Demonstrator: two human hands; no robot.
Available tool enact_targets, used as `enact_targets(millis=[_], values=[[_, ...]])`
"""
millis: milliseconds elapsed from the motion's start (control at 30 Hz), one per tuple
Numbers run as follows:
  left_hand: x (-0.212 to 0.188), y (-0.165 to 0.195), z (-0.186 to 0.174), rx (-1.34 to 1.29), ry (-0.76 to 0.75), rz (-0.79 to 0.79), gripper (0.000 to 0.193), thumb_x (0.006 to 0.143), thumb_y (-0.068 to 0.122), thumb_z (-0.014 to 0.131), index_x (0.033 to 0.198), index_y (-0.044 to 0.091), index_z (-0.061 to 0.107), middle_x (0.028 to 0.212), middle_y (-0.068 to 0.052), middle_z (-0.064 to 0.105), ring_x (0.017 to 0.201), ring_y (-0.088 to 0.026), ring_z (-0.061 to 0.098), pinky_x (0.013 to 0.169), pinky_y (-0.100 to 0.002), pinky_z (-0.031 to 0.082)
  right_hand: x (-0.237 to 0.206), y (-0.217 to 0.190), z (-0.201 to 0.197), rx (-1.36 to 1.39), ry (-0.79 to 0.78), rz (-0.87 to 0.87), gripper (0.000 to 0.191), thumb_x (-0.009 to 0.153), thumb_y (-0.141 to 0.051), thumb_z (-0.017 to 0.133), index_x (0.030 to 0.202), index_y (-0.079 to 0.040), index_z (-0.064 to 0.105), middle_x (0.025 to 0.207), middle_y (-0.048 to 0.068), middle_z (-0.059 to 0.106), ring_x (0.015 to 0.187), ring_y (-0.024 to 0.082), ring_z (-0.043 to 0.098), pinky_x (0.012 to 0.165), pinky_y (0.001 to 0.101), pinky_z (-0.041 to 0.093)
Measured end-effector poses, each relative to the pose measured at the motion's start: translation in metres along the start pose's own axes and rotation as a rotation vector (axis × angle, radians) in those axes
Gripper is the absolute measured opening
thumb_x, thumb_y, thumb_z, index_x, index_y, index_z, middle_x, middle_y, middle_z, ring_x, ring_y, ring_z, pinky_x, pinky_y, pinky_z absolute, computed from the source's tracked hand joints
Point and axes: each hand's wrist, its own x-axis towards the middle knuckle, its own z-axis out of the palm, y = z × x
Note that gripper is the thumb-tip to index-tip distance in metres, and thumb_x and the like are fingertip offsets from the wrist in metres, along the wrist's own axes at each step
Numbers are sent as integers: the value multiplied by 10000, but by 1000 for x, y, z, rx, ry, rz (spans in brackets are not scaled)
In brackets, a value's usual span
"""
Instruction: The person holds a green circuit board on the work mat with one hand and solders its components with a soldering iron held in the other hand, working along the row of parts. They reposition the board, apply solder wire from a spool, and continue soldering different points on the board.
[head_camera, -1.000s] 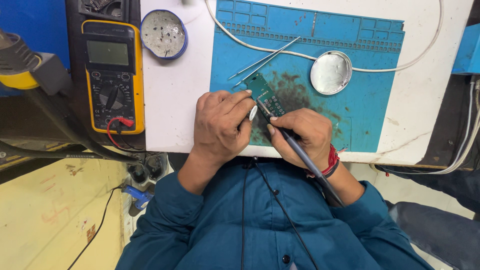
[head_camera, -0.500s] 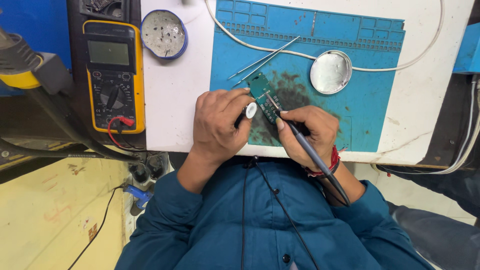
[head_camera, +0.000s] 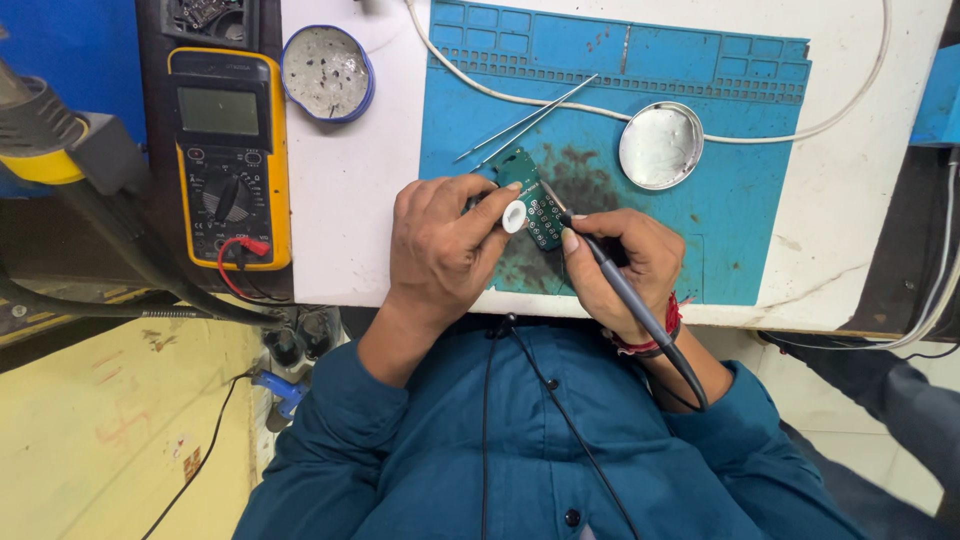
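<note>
Left hand (head_camera: 440, 245) pinching small white solder spool (head_camera: 514, 216) against green circuit board (head_camera: 532, 195), mid blue mat (head_camera: 760, 230). Right hand (head_camera: 620, 265) fingers gripping soldering iron (head_camera: 610, 270), tip on board. Risk: iron slips, burns thumb or bridges pads.

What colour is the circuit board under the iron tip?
Green circuit board, seen in the head view.

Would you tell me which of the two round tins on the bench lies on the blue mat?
The silver tin, right of the tweezers, lies on the blue mat. The blue-rimmed tin sits off it, on the white benchtop beside the yellow multimeter.
</note>
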Motion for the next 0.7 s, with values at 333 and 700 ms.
enact_targets(millis=[333,700], values=[[6,5,5,31,3,-7,321,910,154,786,1227,141,745,1059,-4,653,986,-231,602,958,-407,415,0,0,-1,21,-10,13,110,900,-8,775,984,9,705,793,71,680,648,106,602,585,254,428],[6,5,7,59,-17,-8,368,878,130,783,1245,146,748,1061,-23,638,984,-237,585,966,-408,410,4,-3,0,-6,-37,-20,118,861,-12,792,951,7,719,775,72,673,627,132,612,566,270,428]])
